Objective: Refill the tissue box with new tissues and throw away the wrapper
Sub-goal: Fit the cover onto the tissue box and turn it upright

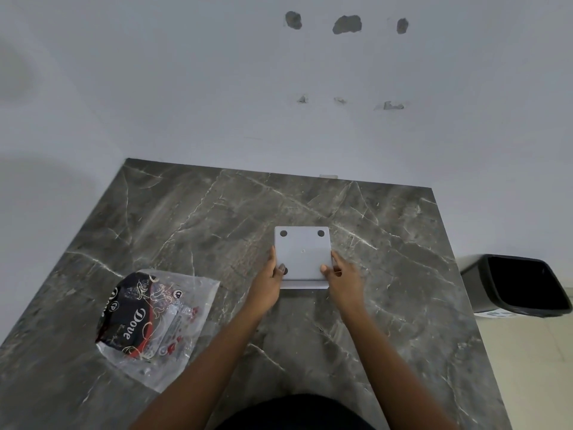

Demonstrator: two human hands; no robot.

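Head view. Nearest the lens: dark clothing of the person at bottom edge, two bare forearms reaching forward over the bench (198,212), a dark grey marbled slab with pale veins, butted against a white wall (186,88). Left hand (269,282) grips the left edge of the tissue box (302,256): thumb laid on the upper face near the near-left corner, fingers wrapped down the left side, partly hidden. Right hand (344,279) mirrors it on the right edge, thumb tip pressing the upper face near the near-right corner, fingers curled along the side. Both hands closed onto the box, one at each side, set apart by the box width. Box is pale grey, square, flat face up with dark round spots at the far corners and one more showing by the left thumb; it sits at bench centre, whether resting or just lifted cannot be told. Tissue pack (145,318) lies on the bench to the left, well apart from the hands: dark wrapper with red and gold print, "Dove" legible, inside clear crinkled plastic. Black bin (521,287) stands on the floor past the bench's right edge, open at the top. Wall shows patched grey holes above.
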